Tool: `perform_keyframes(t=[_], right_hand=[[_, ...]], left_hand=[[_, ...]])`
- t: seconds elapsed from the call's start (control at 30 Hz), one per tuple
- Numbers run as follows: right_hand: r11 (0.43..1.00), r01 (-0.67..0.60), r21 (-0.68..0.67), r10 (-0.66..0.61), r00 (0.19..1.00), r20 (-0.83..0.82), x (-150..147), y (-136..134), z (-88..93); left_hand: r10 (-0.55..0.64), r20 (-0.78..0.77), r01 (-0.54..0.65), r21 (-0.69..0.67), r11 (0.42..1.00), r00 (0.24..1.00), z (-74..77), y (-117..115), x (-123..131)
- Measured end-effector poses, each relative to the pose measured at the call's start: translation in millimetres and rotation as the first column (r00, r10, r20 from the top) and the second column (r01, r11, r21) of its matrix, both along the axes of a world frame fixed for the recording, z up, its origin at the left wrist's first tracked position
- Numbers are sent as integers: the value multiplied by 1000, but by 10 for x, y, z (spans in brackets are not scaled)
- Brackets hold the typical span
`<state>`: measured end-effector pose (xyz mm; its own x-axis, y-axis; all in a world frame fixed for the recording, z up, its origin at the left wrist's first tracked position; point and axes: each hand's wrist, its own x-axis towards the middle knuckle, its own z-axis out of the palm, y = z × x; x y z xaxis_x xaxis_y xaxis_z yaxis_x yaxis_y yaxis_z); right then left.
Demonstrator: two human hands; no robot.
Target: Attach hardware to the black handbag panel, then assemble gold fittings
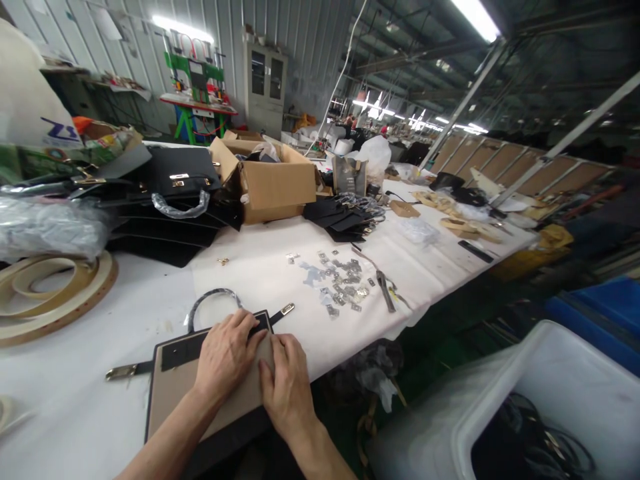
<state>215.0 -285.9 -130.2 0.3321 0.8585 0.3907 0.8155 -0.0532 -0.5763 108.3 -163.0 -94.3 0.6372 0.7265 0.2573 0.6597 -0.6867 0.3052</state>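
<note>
Tan panel (175,389) partly hidden beneath left hand (226,357), bent near its far edge, and right hand (290,383), laid over its right edge, cannot tell whether either grips, two metal-tipped straps (123,371) flanking them, one handle (216,292) beyond the left, uncountable metal plates (350,280) beyond the right

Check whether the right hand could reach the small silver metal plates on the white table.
Probably yes: only white table shows between the right hand and the plates, though that hand would first leave the black-edged beige rectangular panel.
</note>
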Motion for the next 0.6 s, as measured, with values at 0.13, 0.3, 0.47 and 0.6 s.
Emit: perform_keyframes(t=[0.13, 0.3, 0.47, 0.6], right_hand=[[999, -45, -3, 45, 995, -86, 25, -28, 27], [989, -142, 46, 149, 932, -330, 249, -40, 109], [986, 151, 71, -105, 894, -436, 1139, 126, 122], [960, 276, -53, -281, 934, -220, 1902, 358, 61]], left_hand=[[-1, -15, 1, 6, 1000, 1000, 5, 17, 12], [2, 22, -2, -9, 1000, 1000, -27, 14, -17], [-2, 51, 2, 1, 1000, 999, -61, -18, -61], [28, 69, -27, -19, 999, 997, -62, -17, -70]])
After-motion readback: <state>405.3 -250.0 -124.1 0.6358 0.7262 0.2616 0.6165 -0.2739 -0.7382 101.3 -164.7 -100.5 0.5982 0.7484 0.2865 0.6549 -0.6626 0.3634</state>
